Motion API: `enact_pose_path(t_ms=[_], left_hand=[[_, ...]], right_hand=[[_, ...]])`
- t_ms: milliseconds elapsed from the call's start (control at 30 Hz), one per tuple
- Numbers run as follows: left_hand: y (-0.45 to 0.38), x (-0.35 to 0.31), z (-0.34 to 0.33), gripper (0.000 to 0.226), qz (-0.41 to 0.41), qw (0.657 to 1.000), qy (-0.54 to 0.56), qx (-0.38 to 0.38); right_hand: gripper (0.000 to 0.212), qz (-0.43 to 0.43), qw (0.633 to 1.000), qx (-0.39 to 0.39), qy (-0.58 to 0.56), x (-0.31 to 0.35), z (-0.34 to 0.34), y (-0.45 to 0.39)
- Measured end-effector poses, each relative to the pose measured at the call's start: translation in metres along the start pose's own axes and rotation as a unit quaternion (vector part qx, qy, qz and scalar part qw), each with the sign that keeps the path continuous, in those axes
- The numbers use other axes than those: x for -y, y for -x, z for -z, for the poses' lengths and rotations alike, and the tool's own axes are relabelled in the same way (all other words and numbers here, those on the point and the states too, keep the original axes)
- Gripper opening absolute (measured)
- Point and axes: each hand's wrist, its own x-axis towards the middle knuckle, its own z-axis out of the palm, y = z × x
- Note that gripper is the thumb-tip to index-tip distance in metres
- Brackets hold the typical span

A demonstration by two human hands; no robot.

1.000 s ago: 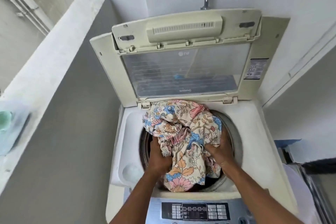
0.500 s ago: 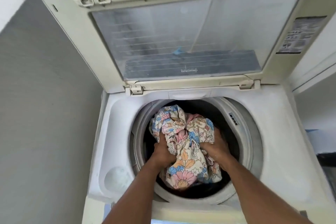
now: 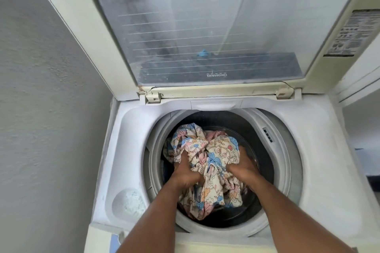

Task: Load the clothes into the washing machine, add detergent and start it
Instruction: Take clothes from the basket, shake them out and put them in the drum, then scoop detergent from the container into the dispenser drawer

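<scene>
Grey wall at 9 o'clock flanks one washer (image 3: 320,170), lid (image 3: 205,33) up, where two hands, left (image 3: 186,172) and right (image 3: 242,167), grip one floral cloth (image 3: 213,162) inside the drum (image 3: 265,150), fingers buried in folds.

Reads "DIAMOND" in mirrored letters on the glass pane of the raised lid (image 3: 217,75); print on the lid's sticker (image 3: 350,35) too small to read.
</scene>
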Motion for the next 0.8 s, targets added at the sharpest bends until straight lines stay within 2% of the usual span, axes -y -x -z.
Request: enact_pose_path(t_ms=[167,333,467,533,633,733,800], left_hand=[[0.007,-0.005,0.000,0.127,-0.022,0.999,0.017,-0.020],[0.023,-0.018,0.007,0.085,-0.070,0.991,-0.010,-0.113],[0.042,-0.044,0.008,0.061,-0.151,0.970,0.049,-0.184],[0.049,-0.057,0.002,0.045,-0.205,0.949,0.127,-0.203],[0.053,-0.081,-0.006,0.028,-0.209,0.908,0.322,-0.168],[0.053,-0.108,-0.013,0.028,-0.186,0.835,0.505,-0.116],[0.053,-0.122,-0.015,0.027,-0.174,0.788,0.583,-0.091]], right_hand=[[0.088,0.007,1.000,-0.026,-0.001,0.014,0.009,0.012],[0.069,0.033,0.995,-0.059,-0.072,0.041,0.020,0.036],[0.046,0.108,0.972,-0.084,-0.192,0.071,0.022,0.055],[0.040,0.115,0.941,-0.069,-0.310,0.085,0.022,0.061],[0.033,0.097,0.858,-0.036,-0.504,0.110,0.023,0.071],[0.038,0.058,0.765,-0.011,-0.641,0.128,0.020,0.070],[0.042,0.034,0.724,-0.008,-0.688,0.136,0.018,0.065]])
